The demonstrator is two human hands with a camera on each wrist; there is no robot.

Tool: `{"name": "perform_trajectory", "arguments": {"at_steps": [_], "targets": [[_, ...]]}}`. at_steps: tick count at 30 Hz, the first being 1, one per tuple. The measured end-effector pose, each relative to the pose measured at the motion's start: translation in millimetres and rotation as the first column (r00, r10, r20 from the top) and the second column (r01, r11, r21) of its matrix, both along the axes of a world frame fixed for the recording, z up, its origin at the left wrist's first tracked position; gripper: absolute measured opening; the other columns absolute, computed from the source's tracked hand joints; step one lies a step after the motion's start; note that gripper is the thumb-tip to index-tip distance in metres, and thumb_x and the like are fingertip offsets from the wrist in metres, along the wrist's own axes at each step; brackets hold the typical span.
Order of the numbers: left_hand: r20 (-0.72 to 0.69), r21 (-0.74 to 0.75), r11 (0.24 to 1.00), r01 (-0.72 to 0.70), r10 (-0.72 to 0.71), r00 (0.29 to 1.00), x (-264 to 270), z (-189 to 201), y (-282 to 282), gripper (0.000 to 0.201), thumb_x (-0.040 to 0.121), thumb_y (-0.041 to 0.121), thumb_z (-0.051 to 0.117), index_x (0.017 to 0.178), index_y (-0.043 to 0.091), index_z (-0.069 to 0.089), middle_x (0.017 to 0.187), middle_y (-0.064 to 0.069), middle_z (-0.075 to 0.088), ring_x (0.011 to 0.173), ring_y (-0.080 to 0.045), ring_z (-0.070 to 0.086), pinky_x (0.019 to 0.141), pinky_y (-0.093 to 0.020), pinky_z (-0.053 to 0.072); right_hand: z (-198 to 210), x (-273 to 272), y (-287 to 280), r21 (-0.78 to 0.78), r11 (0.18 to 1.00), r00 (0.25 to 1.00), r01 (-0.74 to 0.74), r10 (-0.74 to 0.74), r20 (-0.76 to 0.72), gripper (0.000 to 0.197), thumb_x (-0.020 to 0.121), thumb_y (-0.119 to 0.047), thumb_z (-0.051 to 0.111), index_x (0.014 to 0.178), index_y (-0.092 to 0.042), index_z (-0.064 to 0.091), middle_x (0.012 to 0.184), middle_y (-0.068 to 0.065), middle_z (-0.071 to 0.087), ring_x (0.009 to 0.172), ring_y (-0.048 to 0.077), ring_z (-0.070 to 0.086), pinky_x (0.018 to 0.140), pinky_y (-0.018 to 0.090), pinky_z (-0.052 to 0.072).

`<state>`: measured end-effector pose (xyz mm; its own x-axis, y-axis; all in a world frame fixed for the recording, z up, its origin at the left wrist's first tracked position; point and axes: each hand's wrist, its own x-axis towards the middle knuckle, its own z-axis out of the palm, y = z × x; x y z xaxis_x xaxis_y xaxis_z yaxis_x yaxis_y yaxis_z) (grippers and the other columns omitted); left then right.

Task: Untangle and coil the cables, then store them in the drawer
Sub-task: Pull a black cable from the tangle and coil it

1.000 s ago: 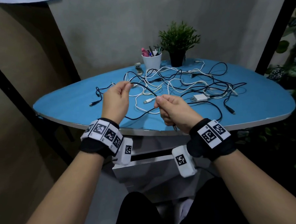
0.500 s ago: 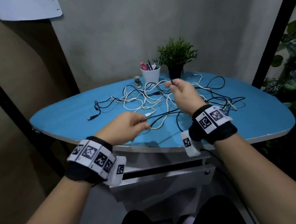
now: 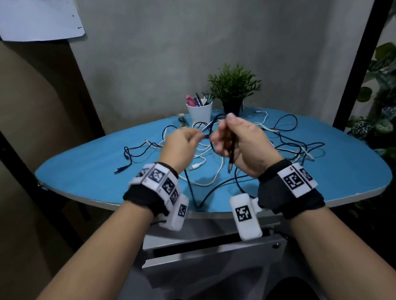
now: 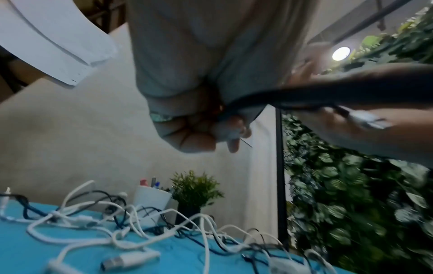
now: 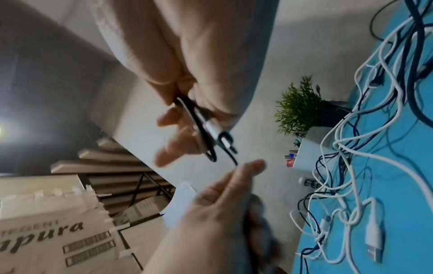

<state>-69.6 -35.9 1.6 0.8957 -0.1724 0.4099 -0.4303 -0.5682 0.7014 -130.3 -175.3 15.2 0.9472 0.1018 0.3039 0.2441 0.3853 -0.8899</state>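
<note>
Black cable [image 3: 231, 145] is held up above the blue bench [image 3: 78, 170] between both hands, its plug end dangling below the right palm. The right hand [image 3: 242, 145] has its grip curled round a short doubled length of this cable, while the left hand [image 3: 183, 148] pinches the same cable close beside it, so the first loops of a coil seem to be forming. The rest of that cable trails down over the bench's near edge. Behind the hands, a tangle of white and dark cables [image 3: 272, 143] lies spread across the bench, untouched. The grey drawer [image 3: 209, 261] beneath the bench looks slightly open, its contents unseen. Judging by this, the task has barely begun: one cable partly coiled, none visibly stored.
</note>
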Motion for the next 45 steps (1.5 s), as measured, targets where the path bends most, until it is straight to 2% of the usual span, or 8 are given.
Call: {"name": "perform_trajectory", "arguments": {"at_steps": [7,14,18,25,30,34,41,45], "targets": [[-0.374,0.272,0.863,0.425,-0.312,0.873,-45.9,-32.2,-13.1,0.012,0.094,0.022,0.053,0.102,0.017,0.06,0.059,0.004,0.056,0.048,-0.01,0.054,0.054,-0.019,0.045,1.4,23.2,-21.9,-0.025,0.947,0.946,0.319,-0.316,0.073,0.029,0.101,-0.017,0.037,0.081,-0.015,0.059,0.106,-0.002,0.064,0.107,0.017,0.061,0.101,0.038,0.042],[-0.091,0.283,0.94,0.191,-0.172,0.981,-32.8,-0.8,24.9,0.012,0.092,0.026,0.055,0.082,0.023,0.06,0.077,0.006,0.067,0.069,-0.008,0.058,0.07,-0.025,0.042,2.4,16.1,-40.2,-0.81,0.423,0.903,0.407,-0.319,0.287,0.027,0.099,-0.023,0.039,0.09,-0.009,0.061,0.099,0.018,0.068,0.073,0.019,0.061,0.066,0.024,0.045],[0.286,0.379,0.906,-0.191,0.082,0.955,-17.9,28.2,32.3,0.011,0.092,0.024,0.053,0.094,0.018,0.062,0.096,-0.006,0.066,0.089,-0.029,0.059,0.076,-0.036,0.045,4.3,8.6,-30.8,-0.846,0.458,0.953,0.274,-0.248,0.175,0.027,0.101,-0.022,0.035,0.091,-0.007,0.054,0.07,0.001,0.06,0.05,0.004,0.057,0.049,0.015,0.04],[0.291,0.051,0.982,-0.18,0.158,0.944,-1.5,53.2,39.9,0.01,0.093,0.012,0.048,0.097,0.01,0.057,0.087,-0.005,0.058,0.075,-0.02,0.051,0.071,-0.026,0.04,-3.6,1.0,-31.6,-0.879,0.399,0.963,0.261,-0.165,0.211,0.042,0.095,-0.046,0.044,0.074,-0.013,0.059,0.051,-0.004,0.035,0.038,0.005,0.03,0.039,0.016,0.026],[0.155,0.282,0.957,-0.076,0.032,0.987,-3.6,26.2,27.8,0.024,0.097,0.017,0.045,0.114,0.011,0.061,0.11,-0.01,0.064,0.099,-0.025,0.057,0.084,-0.029,0.041,-0.5,1.3,-33.3,-0.425,0.891,0.987,0.159,-0.153,0.05,0.043,0.101,-0.033,0.034,0.065,-0.013,0.047,0.048,-0.001,0.032,0.043,0.011,0.026,0.051,0.027,0.023],[-0.064,0.402,0.897,0.184,-0.172,0.983,-20.8,-3.7,6.7,0.026,0.097,0.012,0.045,0.116,0.02,0.06,0.112,-0.005,0.063,0.1,-0.021,0.061,0.086,-0.031,0.048,13.1,-0.8,-29.2,-0.029,0.992,0.992,0.123,-0.122,0.012,0.037,0.103,-0.027,0.029,0.075,-0.012,0.049,0.074,0.006,0.069,0.048,0.014,0.054,0.05,0.024,0.039],[-0.468,0.352,0.788,0.505,-0.319,0.824,-54.0,-32.0,-10.0,0.016,0.089,0.003,0.042,0.091,0.015,0.051,0.086,-0.011,0.066,0.069,-0.025,0.069,0.063,-0.03,0.054,12.8,9.1,-33.7,-0.153,0.927,0.939,0.343,-0.332,0.092,0.028,0.101,-0.018,0.037,0.085,-0.015,0.06,0.124,0.003,0.059,0.116,0.017,0.055,0.106,0.04,0.037],[-0.484,0.298,0.82,0.489,-0.311,0.818,-52.1,-24.2,3.6,0.02,0.092,0.002,0.037,0.081,0.016,0.047,0.08,-0.004,0.06,0.071,-0.02,0.07,0.069,-0.036,0.056,4.3,6.9,-41.8,-0.663,0.593,0.885,0.458,-0.371,0.28,0.024,0.099,-0.023,0.041,0.099,-0.013,0.064,0.092,0.011,0.066,0.081,0.012,0.062,0.077,0.034,0.047]]}}
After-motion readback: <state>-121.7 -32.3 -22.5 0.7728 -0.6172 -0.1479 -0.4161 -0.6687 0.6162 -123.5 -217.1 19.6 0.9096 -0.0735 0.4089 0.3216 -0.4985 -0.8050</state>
